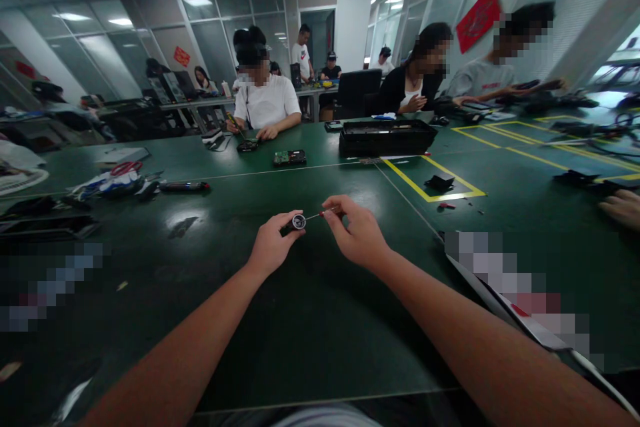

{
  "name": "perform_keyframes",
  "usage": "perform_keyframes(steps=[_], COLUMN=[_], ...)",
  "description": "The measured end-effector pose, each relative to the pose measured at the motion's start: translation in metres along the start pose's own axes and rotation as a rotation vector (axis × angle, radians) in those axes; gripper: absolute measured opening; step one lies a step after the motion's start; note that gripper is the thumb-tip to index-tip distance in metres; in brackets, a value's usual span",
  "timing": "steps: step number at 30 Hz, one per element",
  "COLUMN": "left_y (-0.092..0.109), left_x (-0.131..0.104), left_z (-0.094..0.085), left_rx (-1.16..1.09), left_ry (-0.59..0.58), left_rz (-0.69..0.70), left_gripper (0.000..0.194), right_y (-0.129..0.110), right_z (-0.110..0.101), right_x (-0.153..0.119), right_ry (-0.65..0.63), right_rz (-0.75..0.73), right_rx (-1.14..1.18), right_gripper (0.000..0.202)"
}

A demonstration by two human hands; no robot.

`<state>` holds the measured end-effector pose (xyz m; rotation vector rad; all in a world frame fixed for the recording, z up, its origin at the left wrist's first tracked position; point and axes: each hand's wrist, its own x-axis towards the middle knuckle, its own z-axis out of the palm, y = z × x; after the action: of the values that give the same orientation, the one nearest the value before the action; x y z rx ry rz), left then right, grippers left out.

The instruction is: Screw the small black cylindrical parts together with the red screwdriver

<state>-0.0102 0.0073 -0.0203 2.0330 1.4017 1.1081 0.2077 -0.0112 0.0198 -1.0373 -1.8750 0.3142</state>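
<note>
My left hand (pixel 274 240) grips a small round black part (pixel 299 221) with a pale ring on its face, between thumb and fingers. Closed around the red handle of a thin screwdriver (pixel 326 213) is my right hand (pixel 356 230). The metal shaft points left, and its tip reaches the right side of the round part; whether it touches or enters it I cannot tell. Both hands are held above the green table (pixel 320 320), near its middle.
Beyond my hands lie a circuit board (pixel 290 157) and a long black housing (pixel 387 137). A black bracket (pixel 440 183) sits inside yellow tape (pixel 410 180). To the left are a dark pen-like tool (pixel 185 187) and cluttered cables (pixel 123 177). Co-workers sit across the table.
</note>
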Motion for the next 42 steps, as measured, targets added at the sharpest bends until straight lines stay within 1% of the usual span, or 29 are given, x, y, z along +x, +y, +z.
perform_keyframes(steps=[3,6,7,10,12,14,16,18,20,23,26,29,33,38,40,42], left_y=[0.0014,0.0019,0.0020,0.0026,0.0031,0.0033,0.0034,0.0037,0.0040,0.0039,0.0038,0.0056,0.0087,0.0048,0.0034,0.0040], left_x=[0.0006,0.0005,0.0003,-0.0001,-0.0005,-0.0007,-0.0007,-0.0004,0.0000,0.0003,0.0001,0.0005,0.0022,0.0029,0.0024,0.0018], left_z=[-0.0005,0.0006,0.0013,0.0030,0.0035,0.0037,0.0038,0.0040,0.0043,0.0043,0.0039,0.0039,0.0046,0.0035,0.0031,0.0033], left_rx=[0.007,0.039,0.051,0.089,0.111,0.125,0.129,0.126,0.126,0.132,0.137,0.138,0.144,0.139,0.142,0.151], left_ry=[0.010,0.002,-0.005,-0.039,-0.058,-0.064,-0.064,-0.062,-0.064,-0.072,-0.072,-0.068,-0.068,-0.046,-0.044,-0.052], left_rz=[-0.004,0.015,0.022,0.034,0.039,0.047,0.054,0.054,0.049,0.046,0.040,0.031,0.032,0.032,0.037,0.037], left_gripper=[0.040,0.042,0.042,0.042,0.041,0.041,0.041,0.040,0.040,0.040,0.042,0.041,0.040,0.039,0.039,0.039], right_y=[0.0011,0.0020,0.0019,0.0008,0.0001,-0.0001,0.0002,0.0009,0.0017,0.0026,0.0028,0.0030,0.0040,0.0033,0.0021,0.0010], right_z=[0.0009,0.0033,0.0043,0.0063,0.0059,0.0041,0.0019,0.0007,0.0009,0.0020,0.0021,0.0021,0.0044,0.0068,0.0058,0.0042], right_x=[0.0008,0.0015,0.0014,-0.0001,-0.0010,-0.0008,0.0007,0.0026,0.0039,0.0035,0.0022,0.0024,0.0032,0.0021,0.0022,0.0029], right_ry=[-0.022,-0.013,-0.005,0.018,0.028,0.011,-0.024,-0.045,-0.038,-0.039,-0.045,-0.031,0.011,0.009,0.001,-0.022], right_rz=[0.028,0.080,0.089,0.110,0.095,0.072,0.094,0.126,0.143,0.164,0.173,0.195,0.231,0.188,0.168,0.183], right_rx=[-0.043,-0.089,-0.096,-0.082,-0.073,-0.077,-0.094,-0.106,-0.089,-0.031,0.005,-0.008,-0.032,0.057,0.061,0.046], right_gripper=[0.021,0.032,0.033,0.028,0.028,0.025,0.021,0.025,0.029,0.026,0.027,0.020,0.025,0.018,0.016,0.018])
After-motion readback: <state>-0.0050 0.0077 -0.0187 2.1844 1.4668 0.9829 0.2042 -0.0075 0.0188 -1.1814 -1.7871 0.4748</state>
